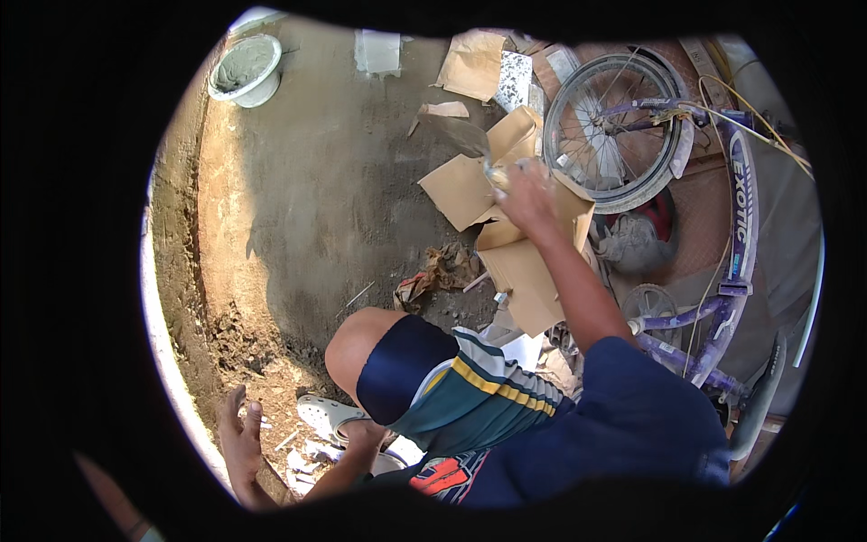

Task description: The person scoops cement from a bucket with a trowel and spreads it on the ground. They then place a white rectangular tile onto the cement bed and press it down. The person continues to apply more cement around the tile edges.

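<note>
My right hand (pixel 528 194), slightly blurred, is closed around the handle of a trowel (pixel 465 137). Its grey blade points up and left, over the edge of a wet-looking grey cement surface (pixel 334 163). Beneath this hand lies an unfolded brown cardboard box (pixel 524 271). At the lower left, my left hand (pixel 239 443) is raised with its fingers apart, holding nothing that I can see. Close to it is a foot in a white clog (pixel 323 417), on ground strewn with crumbs of soil and white scraps.
A white basin (pixel 246 72) with grey mix stands at the far left. On the right a purple bicycle (pixel 742 208) and its wheel (pixel 614 126) crowd the space beside a grey shoe (pixel 632 239). Crumpled paper (pixel 452 266) lies near my bent knee (pixel 361 348).
</note>
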Available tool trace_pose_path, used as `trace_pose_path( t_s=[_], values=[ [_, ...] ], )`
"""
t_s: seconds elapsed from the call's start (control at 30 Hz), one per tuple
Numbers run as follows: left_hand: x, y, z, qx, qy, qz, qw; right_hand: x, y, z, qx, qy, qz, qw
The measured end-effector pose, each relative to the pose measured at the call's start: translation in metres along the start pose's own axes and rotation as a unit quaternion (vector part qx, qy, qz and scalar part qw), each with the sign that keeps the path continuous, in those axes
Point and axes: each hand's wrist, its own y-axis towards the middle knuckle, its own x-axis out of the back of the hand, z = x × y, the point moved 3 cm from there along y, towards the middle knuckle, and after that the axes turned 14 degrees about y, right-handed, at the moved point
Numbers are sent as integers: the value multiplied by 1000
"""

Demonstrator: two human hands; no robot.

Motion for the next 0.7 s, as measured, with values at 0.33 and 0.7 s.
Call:
trace_pose_path(
  t_s=[0.33, 0.7],
  values=[
    [8, 17, -50, -87, 42, -32, 995, 70, 15, -127, -138, -105, 159, 972],
    [20, 39, -151, -211, 165, -274, 924, 125, 8, 256, 444, 226, 6, 867]
  ],
)
